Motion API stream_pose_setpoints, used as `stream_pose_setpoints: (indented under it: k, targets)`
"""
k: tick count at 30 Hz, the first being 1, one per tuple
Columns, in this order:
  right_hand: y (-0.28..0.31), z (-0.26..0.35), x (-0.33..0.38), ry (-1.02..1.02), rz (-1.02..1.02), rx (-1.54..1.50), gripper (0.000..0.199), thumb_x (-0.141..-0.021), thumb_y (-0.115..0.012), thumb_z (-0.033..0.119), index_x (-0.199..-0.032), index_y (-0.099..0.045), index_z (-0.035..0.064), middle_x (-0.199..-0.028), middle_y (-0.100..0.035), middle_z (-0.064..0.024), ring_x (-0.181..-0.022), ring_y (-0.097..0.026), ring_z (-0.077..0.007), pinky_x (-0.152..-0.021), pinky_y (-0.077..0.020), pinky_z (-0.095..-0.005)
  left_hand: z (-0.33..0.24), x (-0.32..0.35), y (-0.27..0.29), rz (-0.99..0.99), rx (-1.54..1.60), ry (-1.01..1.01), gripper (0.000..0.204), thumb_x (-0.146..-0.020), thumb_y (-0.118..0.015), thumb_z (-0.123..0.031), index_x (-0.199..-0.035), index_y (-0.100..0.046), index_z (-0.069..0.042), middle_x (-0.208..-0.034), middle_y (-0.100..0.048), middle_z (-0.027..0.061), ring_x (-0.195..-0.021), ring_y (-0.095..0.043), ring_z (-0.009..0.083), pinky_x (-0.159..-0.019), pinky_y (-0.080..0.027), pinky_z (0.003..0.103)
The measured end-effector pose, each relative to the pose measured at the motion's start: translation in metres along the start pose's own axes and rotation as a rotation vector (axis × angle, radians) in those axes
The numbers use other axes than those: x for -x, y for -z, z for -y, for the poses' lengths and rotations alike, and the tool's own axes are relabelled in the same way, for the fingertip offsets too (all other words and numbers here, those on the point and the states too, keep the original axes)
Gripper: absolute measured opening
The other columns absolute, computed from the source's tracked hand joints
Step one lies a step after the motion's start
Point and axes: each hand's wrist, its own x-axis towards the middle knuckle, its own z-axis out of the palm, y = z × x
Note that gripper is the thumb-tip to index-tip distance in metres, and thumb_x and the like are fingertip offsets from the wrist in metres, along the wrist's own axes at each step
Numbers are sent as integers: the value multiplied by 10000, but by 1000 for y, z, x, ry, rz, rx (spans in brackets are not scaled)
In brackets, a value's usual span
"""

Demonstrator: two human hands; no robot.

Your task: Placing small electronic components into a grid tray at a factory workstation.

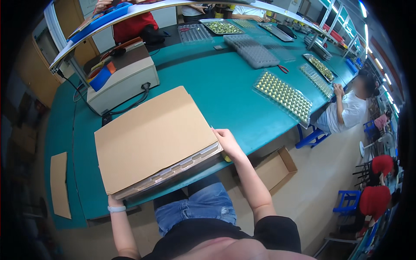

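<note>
On the near left part of the green table, right at its front edge: one stack, a cardboard sheet lying over clear plastic trays. Right hand curled on the stack's right side, close to the near corner, gripping it. Left hand at the near left corner, mostly hidden below the sheet; cannot tell how far its fingers are closed.

Handling, by judgement: sheet light and fairly stiff, liable to bend if lifted by one corner. Trays likely thin and springy, smooth enough to slide on one another; a hard squeeze could dent their rims. Whole stack probably moderate in weight, more if the trays are filled, which the sheet hides. Best hold: both hands low on opposite sides, fingers under the bottom layer, thumbs over the sheet, kept level.

Looks: sheet plain brown, matt, roughly rectangular, covering nearly all of the trays. Along the near side the tray edges show as pale, see-through layers with a notched outline. Number of layers not readable from above.
</note>
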Motion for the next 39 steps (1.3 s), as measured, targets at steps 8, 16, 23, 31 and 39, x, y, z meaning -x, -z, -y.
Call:
stream_pose_setpoints:
  k: [8,16,23,31,39]
  targets:
    - [12,59,48,221,-208,9,299,-1016,-711,212,-1195,-756,-23,-868,-660,-17,-712,-562,-35,-626,-437,-227,-139,2,-146,106,407,-146,808,-1112,-302,-600,-1695,-94,-80,-1737,-243,108,-1569,-301,296,-1284,-263,470]
    - [2,67,71,487,-108,-20,136,-955,-751,121,-1015,-791,6,-985,-606,-11,-722,-479,-33,-629,-366,-211,-147,8,-155,118,151,-201,779,-1103,-326,-490,-1694,-77,-48,-1742,-220,144,-1594,-249,296,-1302,-196,444]
    - [0,65,73,417,-141,-57,144,-946,-764,129,-874,-754,4,-964,-607,-11,-741,-461,-34,-631,-346,-219,-160,9,-146,152,30,-237,731,-1099,-356,-456,-1682,-191,-48,-1748,-214,139,-1596,-250,294,-1297,-208,468]
    - [-3,61,72,445,-163,-99,154,-978,-734,121,-901,-761,-10,-970,-617,-15,-764,-498,-49,-651,-367,-219,-221,23,-237,110,-1174,-679,672,-1074,-454,-530,-1514,-514,-25,-1692,-327,223,-1601,-218,396,-1280,-183,542]
    - [5,60,53,608,-288,-67,179,-1008,-701,123,-927,-760,-24,-922,-638,-28,-725,-508,-53,-606,-369,-237,-186,19,-261,451,-1554,-310,825,-853,-794,-393,-1580,-476,-168,-1710,-314,135,-1595,-223,403,-1260,-213,613]
